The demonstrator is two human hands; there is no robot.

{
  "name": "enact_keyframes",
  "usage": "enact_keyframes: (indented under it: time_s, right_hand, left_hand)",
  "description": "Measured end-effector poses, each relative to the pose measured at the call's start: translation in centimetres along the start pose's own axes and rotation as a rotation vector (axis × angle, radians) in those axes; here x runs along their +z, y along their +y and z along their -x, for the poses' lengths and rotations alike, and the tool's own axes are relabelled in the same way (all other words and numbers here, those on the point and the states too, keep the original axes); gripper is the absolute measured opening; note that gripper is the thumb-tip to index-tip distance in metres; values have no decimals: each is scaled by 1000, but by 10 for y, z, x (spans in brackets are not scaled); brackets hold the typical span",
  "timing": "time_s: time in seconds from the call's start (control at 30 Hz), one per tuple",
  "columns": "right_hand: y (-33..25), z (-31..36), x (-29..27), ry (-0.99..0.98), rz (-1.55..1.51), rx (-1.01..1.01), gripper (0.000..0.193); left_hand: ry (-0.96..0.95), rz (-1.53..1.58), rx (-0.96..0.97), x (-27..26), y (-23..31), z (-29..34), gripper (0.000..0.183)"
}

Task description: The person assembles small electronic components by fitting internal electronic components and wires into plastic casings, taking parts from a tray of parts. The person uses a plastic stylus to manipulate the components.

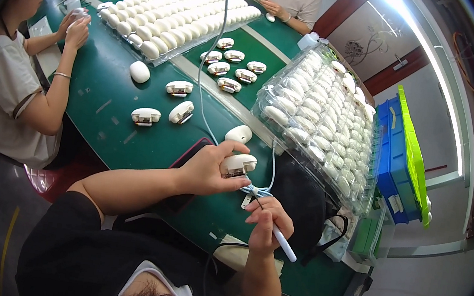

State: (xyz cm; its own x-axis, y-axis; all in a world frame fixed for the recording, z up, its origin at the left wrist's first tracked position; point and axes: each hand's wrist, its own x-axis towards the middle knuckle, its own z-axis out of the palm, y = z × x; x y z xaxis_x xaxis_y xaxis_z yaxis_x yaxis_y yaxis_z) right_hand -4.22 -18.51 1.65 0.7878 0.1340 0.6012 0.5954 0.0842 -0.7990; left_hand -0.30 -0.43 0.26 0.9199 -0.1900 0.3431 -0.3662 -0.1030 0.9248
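Observation:
My left hand grips a white egg-shaped casing between thumb and fingers, with its cut-out side and some inner parts showing. Just to the right and nearer me, my right hand pinches a slim tool with a white handle. Its thin dark shaft points up toward the casing; whether the tip touches it I cannot tell. Behind my left fingers lies a closed-looking white casing. Loops of a pale blue cable rest on the table between my hands.
Several casings with exposed innards sit across the green table. Clear trays of white casings stand at the back and right. A blue crate and black bag are right. A cable hangs down. Two people handle casings.

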Motion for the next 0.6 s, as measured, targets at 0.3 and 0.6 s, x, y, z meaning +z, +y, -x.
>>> enact_keyframes:
  time_s: [0.3, 0.6]
  right_hand:
    - [-1, 1, 4, 8, 59, -71, 31]
    - [-4, 1, -5, -7, 70, -105, 29]
  left_hand:
    - [241, 91, 485, -23, -3, 5, 51]
    - [768, -100, 227, -164, 13, 8, 37]
